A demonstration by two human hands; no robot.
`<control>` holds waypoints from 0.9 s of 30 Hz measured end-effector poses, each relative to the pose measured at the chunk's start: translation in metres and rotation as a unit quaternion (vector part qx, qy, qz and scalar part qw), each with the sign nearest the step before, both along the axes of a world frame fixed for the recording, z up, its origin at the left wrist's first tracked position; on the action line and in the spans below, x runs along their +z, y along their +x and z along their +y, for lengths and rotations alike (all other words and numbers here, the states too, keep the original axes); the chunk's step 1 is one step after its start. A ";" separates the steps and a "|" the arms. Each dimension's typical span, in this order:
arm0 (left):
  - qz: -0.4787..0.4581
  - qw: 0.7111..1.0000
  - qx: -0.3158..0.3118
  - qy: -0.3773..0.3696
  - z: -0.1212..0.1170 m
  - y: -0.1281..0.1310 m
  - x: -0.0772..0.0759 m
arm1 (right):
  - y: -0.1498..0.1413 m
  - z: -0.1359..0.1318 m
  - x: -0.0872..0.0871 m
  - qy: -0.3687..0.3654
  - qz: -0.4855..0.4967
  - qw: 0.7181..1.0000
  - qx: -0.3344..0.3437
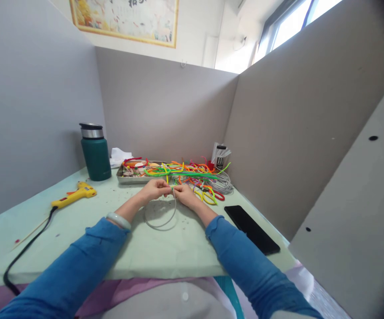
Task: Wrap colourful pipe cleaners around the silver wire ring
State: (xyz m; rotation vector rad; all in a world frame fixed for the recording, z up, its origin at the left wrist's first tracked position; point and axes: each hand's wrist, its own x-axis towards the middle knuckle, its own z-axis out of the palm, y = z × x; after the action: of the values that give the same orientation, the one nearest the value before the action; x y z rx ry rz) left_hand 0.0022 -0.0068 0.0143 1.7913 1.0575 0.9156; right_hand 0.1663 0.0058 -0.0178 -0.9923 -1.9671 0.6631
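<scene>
Along the far side of the tabletop I see one heap of bright stems overlapping one metal tray and crowding the space just beyond the work, with one green bottle far left, one black phone right and one yellow glue gun left. From my station I watch the left hand and right hand meet mid-table, each grip pinched narrow on one grey wire loop that extends near and slightly left, roughly round without a clear long axis.
</scene>
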 end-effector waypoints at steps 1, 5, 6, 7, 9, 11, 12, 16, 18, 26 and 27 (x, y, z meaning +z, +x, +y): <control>-0.003 1.000 0.001 0.002 0.001 0.000 -0.001 | 0.000 0.001 -0.001 0.001 -0.006 1.000 -0.005; -0.010 1.000 0.013 0.012 0.002 0.000 -0.002 | -0.001 0.002 -0.001 0.009 -0.023 1.000 -0.015; -0.011 1.000 0.020 0.014 0.002 0.001 -0.001 | -0.001 0.001 -0.001 0.012 -0.024 1.000 -0.014; -0.012 0.999 0.029 0.015 0.002 0.001 -0.001 | -0.002 0.001 -0.001 0.015 -0.025 0.999 -0.013; -0.016 0.999 0.049 0.016 0.001 0.002 0.000 | -0.002 -0.001 0.000 0.021 -0.030 0.999 -0.015; -0.016 0.997 0.069 0.018 0.002 0.001 -0.001 | -0.002 -0.001 0.000 0.026 -0.036 0.999 -0.017; -0.013 0.997 0.079 0.019 0.003 0.001 -0.001 | -0.003 -0.001 -0.001 0.029 -0.039 0.999 -0.020; 0.014 0.994 0.106 0.020 0.010 -0.002 -0.006 | -0.003 0.002 -0.005 0.041 -0.059 0.997 -0.032; 0.024 0.993 0.113 0.019 0.014 -0.004 -0.009 | -0.003 0.004 -0.008 0.049 -0.072 0.996 -0.036; 0.054 0.993 0.107 0.007 0.011 -0.004 -0.009 | -0.002 -0.002 -0.005 0.058 -0.094 0.993 -0.048; 0.054 0.993 0.102 0.002 0.009 -0.004 -0.007 | -0.002 -0.003 -0.005 0.057 -0.097 0.992 -0.053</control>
State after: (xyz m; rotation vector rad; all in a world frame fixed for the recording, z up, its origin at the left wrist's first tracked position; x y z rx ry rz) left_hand -0.0013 0.0022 0.0071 1.7760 1.3272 0.9514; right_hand 0.1639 0.0031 -0.0225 -1.1162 -2.0782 0.4041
